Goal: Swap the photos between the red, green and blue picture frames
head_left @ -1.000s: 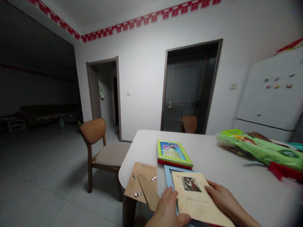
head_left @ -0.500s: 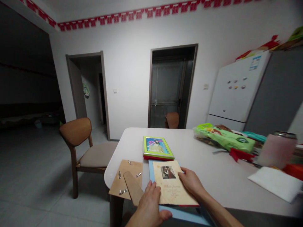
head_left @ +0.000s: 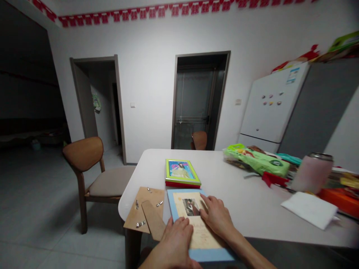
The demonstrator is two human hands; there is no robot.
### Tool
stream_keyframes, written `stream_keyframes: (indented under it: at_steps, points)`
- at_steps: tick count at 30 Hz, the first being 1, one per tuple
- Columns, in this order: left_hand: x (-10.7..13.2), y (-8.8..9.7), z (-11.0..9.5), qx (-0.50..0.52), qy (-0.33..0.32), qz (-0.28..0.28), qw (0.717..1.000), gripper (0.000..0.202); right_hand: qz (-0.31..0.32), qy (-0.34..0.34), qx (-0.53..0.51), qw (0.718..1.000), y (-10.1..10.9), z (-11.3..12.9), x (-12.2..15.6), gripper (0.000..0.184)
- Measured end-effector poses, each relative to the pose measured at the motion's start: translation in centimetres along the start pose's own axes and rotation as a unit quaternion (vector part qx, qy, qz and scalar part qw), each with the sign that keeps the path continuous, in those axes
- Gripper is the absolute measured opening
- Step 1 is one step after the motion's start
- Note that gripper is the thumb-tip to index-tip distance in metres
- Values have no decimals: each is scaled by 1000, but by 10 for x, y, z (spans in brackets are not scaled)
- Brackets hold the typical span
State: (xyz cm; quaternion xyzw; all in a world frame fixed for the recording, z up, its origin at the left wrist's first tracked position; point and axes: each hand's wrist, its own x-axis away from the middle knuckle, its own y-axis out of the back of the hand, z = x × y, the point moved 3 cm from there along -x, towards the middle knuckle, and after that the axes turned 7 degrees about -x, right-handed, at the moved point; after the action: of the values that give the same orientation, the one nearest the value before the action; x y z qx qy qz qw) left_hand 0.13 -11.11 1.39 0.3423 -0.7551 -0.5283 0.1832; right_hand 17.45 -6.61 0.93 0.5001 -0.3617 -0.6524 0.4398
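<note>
Head view, the only one: blue frame lies face up at the table's near edge, its near end reaching past that edge; cream card on it, blue showing along the card's left and near sides. Cannot tell whether the card sits sunk in or on top. Frame and card lie directly ahead of the person, between the hands, touched by both, so neither is nearer. Left hand at the near left, fingers extended across the blue edge onto the card; thumb low by the near edge, any grip beneath hidden, cannot tell. Right hand over the far right, unclenched, fingertips resting on the card beside its photo; no pinch seen. Long axis, shared by frame and card, runs away from the person, far end leaning left, toward the green frame stacked on a red one. Photo end points away, lettering nearer. Backing board, with clips and leg, lies left, near the frame.
</note>
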Motion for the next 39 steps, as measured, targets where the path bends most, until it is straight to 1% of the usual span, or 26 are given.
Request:
stream_keyframes:
  at_steps: [3,5,7,10,12,14,16,18,19,21,22,24,25,26,28,30,32,35,37,39]
  points:
    - [-3,2,3,-22,-5,6,1000,71,25,25,-7,999,-3,3,-1,27]
    - [-6,3,5,-32,-9,7,999,66,22,40,-16,999,-5,7,-3,29]
    - [-8,4,4,-34,-12,11,999,64,27,74,-30,996,-8,14,-6,33]
    - [-4,9,3,-23,-6,21,1000,72,72,114,-43,990,-13,24,-11,38]
    - [6,18,9,-19,20,19,999,80,88,108,-46,989,-13,29,-13,37]
    - [22,29,25,-32,73,7,997,84,80,98,-64,990,-7,39,-12,37]
    - [41,39,51,-65,144,-14,987,83,78,110,-98,986,-1,58,-6,37]
    - [58,45,82,-107,245,-39,963,79,90,144,-140,976,2,86,5,38]
    - [64,45,95,-125,277,-53,951,77,101,160,-158,969,2,102,12,38]
    - [70,42,115,-144,298,-72,941,69,107,180,-175,962,-4,130,23,39]
    - [71,41,121,-147,299,-83,939,65,109,178,-173,963,-9,141,27,42]
    - [69,41,126,-138,298,-106,939,60,110,164,-176,964,-18,156,29,46]
    - [67,42,125,-128,297,-118,939,60,110,154,-188,964,-21,159,29,47]
    - [65,45,121,-116,294,-131,940,59,107,144,-207,962,-21,159,27,48]
    - [61,51,109,-91,272,-160,945,55,94,132,-257,953,-14,150,24,50]
    - [57,55,91,-67,238,-190,950,51,78,136,-296,942,2,133,25,51]
    - [51,54,70,-41,204,-201,957,49,77,141,-313,936,20,109,29,50]
    - [35,41,38,0,161,-163,973,52,102,112,-308,939,39,69,38,46]
    - [21,32,20,15,142,-132,981,53,116,94,-297,943,45,45,43,42]
    - [9,24,8,15,131,-108,985,52,118,82,-281,949,45,26,45,38]
